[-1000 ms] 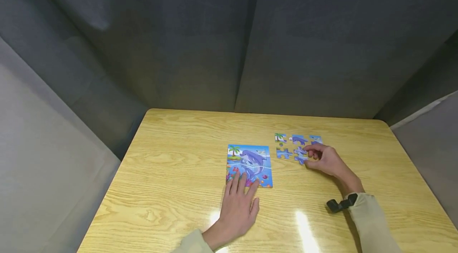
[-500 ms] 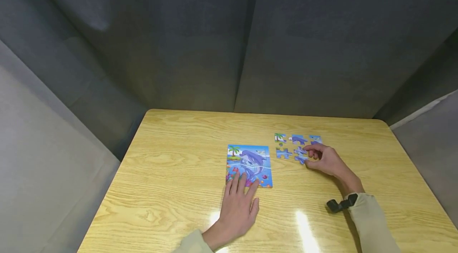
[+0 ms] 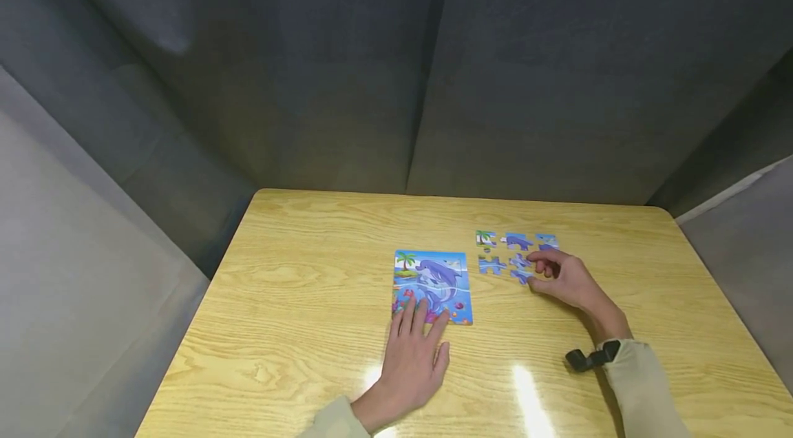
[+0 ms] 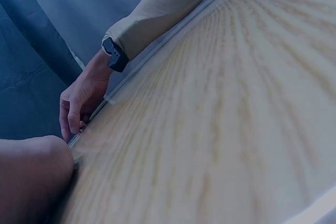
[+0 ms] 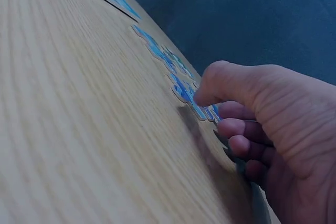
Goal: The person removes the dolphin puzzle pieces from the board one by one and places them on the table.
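Observation:
My left hand (image 3: pixel 414 362) lies flat with fingers spread, its fingertips resting on the lower edge of a square dolphin picture board (image 3: pixel 431 276). To the right, my right hand (image 3: pixel 566 279) pinches the right side of a blue jigsaw puzzle piece (image 3: pixel 521 268) between thumb and index finger. In the right wrist view, the thumb (image 5: pixel 215 85) overlaps the near edge of that piece. Around it lie a palm-tree piece (image 3: pixel 484 238), a dolphin piece (image 3: pixel 517 241), a sky-blue piece (image 3: pixel 546 240) and a wave piece (image 3: pixel 491 265), all picture side up and set apart.
Everything lies on a light wood-grain table (image 3: pixel 297 300) with rounded far corners. A dark grey curtain (image 3: pixel 334 80) hangs behind it, and paler grey panels (image 3: pixel 80 273) flank both sides. A black strap device (image 3: pixel 593 355) sits on the right wrist.

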### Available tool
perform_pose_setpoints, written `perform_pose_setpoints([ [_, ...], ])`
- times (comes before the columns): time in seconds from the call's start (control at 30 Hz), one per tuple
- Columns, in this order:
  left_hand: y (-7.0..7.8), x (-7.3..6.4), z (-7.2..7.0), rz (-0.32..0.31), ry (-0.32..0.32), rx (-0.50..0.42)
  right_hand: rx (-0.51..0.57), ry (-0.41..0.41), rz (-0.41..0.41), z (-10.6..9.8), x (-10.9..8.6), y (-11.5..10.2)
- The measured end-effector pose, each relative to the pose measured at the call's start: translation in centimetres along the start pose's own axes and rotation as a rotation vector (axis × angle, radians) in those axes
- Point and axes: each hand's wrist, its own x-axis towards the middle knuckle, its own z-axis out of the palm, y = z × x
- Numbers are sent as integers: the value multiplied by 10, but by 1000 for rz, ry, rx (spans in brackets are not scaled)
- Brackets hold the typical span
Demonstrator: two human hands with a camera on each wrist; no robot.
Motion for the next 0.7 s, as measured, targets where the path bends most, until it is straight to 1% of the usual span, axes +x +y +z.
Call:
perform_pose_setpoints([
  [0.17, 0, 1, 2, -2, -11, 10, 68, 45, -7, -1, -7, -6],
  [0.27, -1, 1, 1, -5, -17, 11, 93, 66, -34, 0, -9, -16],
  [0.47, 0, 1, -1, -3, -18, 4, 33, 62, -96, 13, -10, -35],
  [0.57, 1, 0, -1, -5, -16, -1, -4, 82, -149, 23, -9, -42],
  [0.7, 0, 0, 1, -8, -15, -1, -3, 90, -228, 35, -7, -52],
])
